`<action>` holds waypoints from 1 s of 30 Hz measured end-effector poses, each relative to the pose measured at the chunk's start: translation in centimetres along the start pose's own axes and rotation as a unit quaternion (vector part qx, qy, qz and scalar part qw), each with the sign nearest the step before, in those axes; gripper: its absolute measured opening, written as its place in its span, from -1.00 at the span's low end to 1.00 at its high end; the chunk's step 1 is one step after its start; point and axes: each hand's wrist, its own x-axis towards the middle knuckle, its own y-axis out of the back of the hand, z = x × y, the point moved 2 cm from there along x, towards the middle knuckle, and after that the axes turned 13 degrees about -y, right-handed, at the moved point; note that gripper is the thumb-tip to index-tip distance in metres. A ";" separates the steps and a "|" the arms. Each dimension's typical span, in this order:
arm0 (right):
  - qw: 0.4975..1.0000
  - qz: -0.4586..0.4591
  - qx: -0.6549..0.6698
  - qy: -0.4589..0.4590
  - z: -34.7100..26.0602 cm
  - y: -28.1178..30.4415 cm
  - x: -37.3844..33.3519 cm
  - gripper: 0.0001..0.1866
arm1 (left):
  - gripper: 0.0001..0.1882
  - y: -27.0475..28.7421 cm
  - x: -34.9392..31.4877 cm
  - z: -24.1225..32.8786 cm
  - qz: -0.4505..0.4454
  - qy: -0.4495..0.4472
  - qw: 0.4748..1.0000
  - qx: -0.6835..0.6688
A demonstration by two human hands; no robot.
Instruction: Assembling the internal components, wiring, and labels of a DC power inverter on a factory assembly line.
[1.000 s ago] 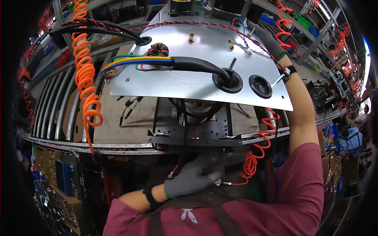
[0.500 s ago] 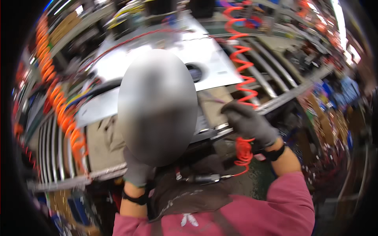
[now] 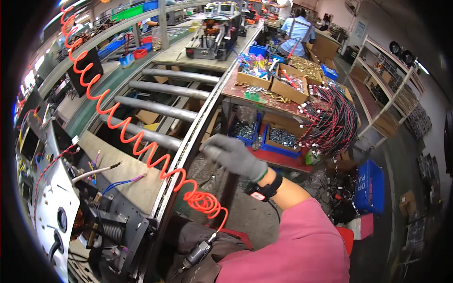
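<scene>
My right hand (image 3: pixel 236 158), in a grey glove, hangs in the air just beyond the conveyor's right rail (image 3: pixel 188 141). Its fingers stretch loosely to the left with nothing visible in them. Out of the picture is my left hand. A dark air tool (image 3: pixel 197 253) lies against my apron, joined to a red coiled hose (image 3: pixel 198 198) that runs up to the far left. At the lower left stands a machine assembly (image 3: pixel 111 233) with a white metal panel (image 3: pixel 56 200), a wound coil and loose wires.
Metal rollers (image 3: pixel 160 111) cross the conveyor, with another machine unit (image 3: pixel 214 37) farther along. On the red bench sit cardboard boxes (image 3: pixel 290 89) of small parts and a bundle of red-black wires (image 3: pixel 332 118). A blue crate (image 3: pixel 370 186) stands right, a co-worker (image 3: pixel 298 30) beyond.
My view has swung to the right, and my left hand has gone out of it. My right hand is now out past the rail, over the aisle side.
</scene>
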 end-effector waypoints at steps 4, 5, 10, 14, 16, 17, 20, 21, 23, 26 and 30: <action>0.975 0.173 0.063 -0.124 3.0 6.9 -0.6 -0.80 | -0.66 -0.5 -0.8 2.1 -0.023 -0.019 0.995 0.096; 0.967 0.205 0.082 -0.124 3.7 8.2 -0.9 -0.80 | -0.66 -0.6 -0.9 2.2 -0.031 -0.021 0.993 0.110; 0.933 0.311 0.105 -0.149 6.7 13.4 -2.6 -0.81 | -0.63 -0.9 -0.5 1.2 -0.047 -0.028 0.988 0.147; 0.909 0.376 0.049 -0.171 8.6 16.3 -4.4 -0.77 | -0.60 0.5 -0.1 0.0 -0.058 -0.032 0.984 0.167; 0.927 0.349 0.037 -0.131 9.3 15.7 -5.3 -0.78 | -0.58 2.5 0.1 -0.8 -0.065 -0.024 0.981 0.183; 0.929 0.335 0.035 -0.151 9.9 14.3 -5.8 -0.79 | -0.57 4.0 0.1 -1.2 -0.069 -0.015 0.979 0.191; 0.972 0.147 0.060 -0.174 10.5 8.0 -7.7 -0.85 | -0.55 7.5 0.0 -2.7 -0.072 0.047 0.973 0.214; 0.982 0.062 0.068 -0.162 10.5 5.0 -8.2 -0.87 | -0.52 7.8 0.5 -3.0 -0.163 0.042 0.945 0.281; 0.987 -0.068 0.018 -0.145 10.7 -1.9 -10.1 -0.87 | -0.46 8.2 -0.5 -2.7 -0.122 0.049 0.976 0.171; 0.964 -0.215 -0.148 0.059 11.6 -11.2 -11.4 -0.74 | -0.40 7.8 -1.5 -0.4 -0.185 -0.133 0.887 0.402; 0.873 -0.309 -0.340 0.164 14.3 -17.7 -10.8 -0.57 | -0.45 8.4 -3.9 2.3 -0.111 -0.041 0.908 0.402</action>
